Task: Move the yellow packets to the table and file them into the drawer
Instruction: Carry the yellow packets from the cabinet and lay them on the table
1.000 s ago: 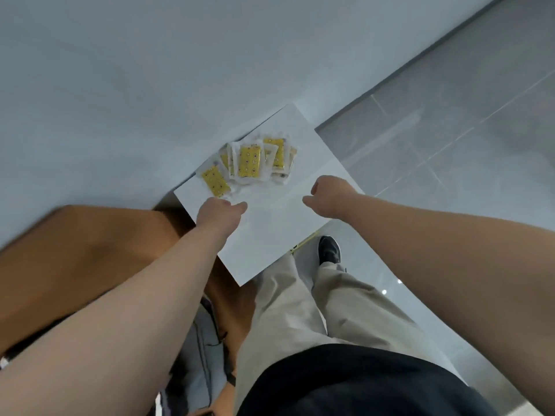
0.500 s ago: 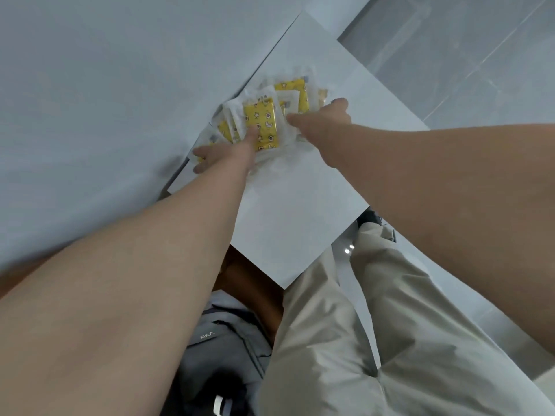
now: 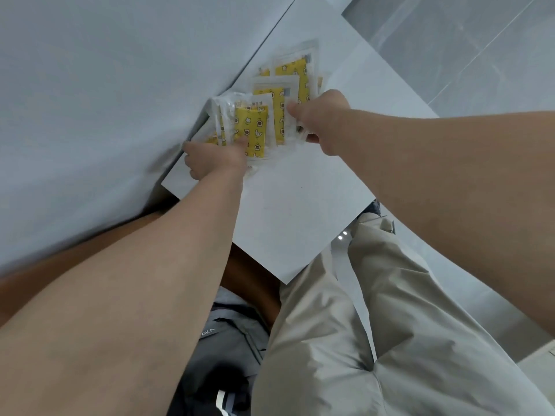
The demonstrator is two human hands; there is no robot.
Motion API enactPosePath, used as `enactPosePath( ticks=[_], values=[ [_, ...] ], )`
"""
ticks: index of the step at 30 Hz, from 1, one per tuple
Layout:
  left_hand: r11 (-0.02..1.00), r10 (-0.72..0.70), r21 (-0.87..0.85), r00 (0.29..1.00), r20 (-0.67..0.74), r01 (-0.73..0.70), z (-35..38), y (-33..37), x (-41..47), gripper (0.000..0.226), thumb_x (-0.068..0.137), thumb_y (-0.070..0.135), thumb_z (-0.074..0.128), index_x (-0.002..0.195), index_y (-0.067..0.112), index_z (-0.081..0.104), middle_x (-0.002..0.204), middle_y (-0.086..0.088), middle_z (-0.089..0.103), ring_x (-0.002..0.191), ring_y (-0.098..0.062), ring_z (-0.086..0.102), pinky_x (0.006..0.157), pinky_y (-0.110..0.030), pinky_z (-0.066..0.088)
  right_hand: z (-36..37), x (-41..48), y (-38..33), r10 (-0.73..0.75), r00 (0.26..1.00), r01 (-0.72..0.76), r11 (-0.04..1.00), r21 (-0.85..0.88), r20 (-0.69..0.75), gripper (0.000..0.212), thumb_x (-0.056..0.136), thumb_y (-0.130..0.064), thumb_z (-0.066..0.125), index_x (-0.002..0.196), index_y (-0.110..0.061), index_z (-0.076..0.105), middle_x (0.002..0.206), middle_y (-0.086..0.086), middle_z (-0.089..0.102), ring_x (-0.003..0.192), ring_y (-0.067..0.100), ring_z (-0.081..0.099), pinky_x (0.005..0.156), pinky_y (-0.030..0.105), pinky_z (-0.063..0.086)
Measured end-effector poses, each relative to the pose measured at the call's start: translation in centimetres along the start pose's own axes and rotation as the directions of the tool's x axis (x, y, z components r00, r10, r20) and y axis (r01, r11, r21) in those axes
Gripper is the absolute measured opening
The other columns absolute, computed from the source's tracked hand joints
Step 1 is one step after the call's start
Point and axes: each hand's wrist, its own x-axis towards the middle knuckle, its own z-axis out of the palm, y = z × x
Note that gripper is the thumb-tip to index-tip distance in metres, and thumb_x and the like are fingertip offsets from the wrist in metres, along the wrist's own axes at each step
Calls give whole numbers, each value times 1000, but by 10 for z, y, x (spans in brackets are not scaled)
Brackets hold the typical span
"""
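Observation:
Several yellow packets (image 3: 271,100) in clear wrappers lie fanned out on a low white surface (image 3: 288,211) next to the pale wall. My left hand (image 3: 211,159) grips the near left end of the pile, thumb on a yellow packet with star prints. My right hand (image 3: 322,118) pinches the right side of the pile, fingers curled around the wrappers' edges. No drawer or table is in view.
A pale wall (image 3: 105,85) runs along the left of the white surface. A brown seat (image 3: 249,274) with a grey bag (image 3: 222,352) sits under my left arm. My beige trousers (image 3: 375,340) and grey tiled floor (image 3: 465,55) fill the right.
Both hands reached forward from above the white surface and closed on the packets. The pile is now bunched between them, and the view has moved closer.

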Motion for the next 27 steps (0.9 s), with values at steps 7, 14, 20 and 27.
enactPosePath(
  ticks=[7,14,20,27],
  values=[
    [971,-123,-181,977,172,154,-4,4,-5,54,62,32,95,95,17,54,86,4,57,86,-24,62,82,-41,60,-4,-3,9,-47,999,46,999,-17,-20,28,91,-20,72,116,-17,61,112,3,69,103,24,68,91,41,59],
    [961,-165,-181,958,233,209,-16,4,-6,45,68,30,92,100,16,63,94,0,65,91,-27,65,85,-44,59,-25,-16,23,-47,998,47,999,-12,-47,22,94,-16,68,111,-22,55,102,-4,63,97,21,65,88,41,59],
    [918,-241,-217,902,357,331,-15,9,2,56,64,29,93,112,16,68,106,-2,71,92,-27,69,69,-43,60,-47,-21,34,-24,999,24,1000,9,-45,18,96,-12,63,107,-23,53,103,-3,63,95,20,67,79,40,62],
    [900,-225,-250,871,437,358,-13,1,5,43,66,24,91,105,17,75,101,-8,76,85,-35,75,68,-58,60,-63,-25,41,12,1000,-11,994,109,-8,21,97,-7,63,109,-22,55,103,-1,69,82,21,73,57,36,63]
  ],
)
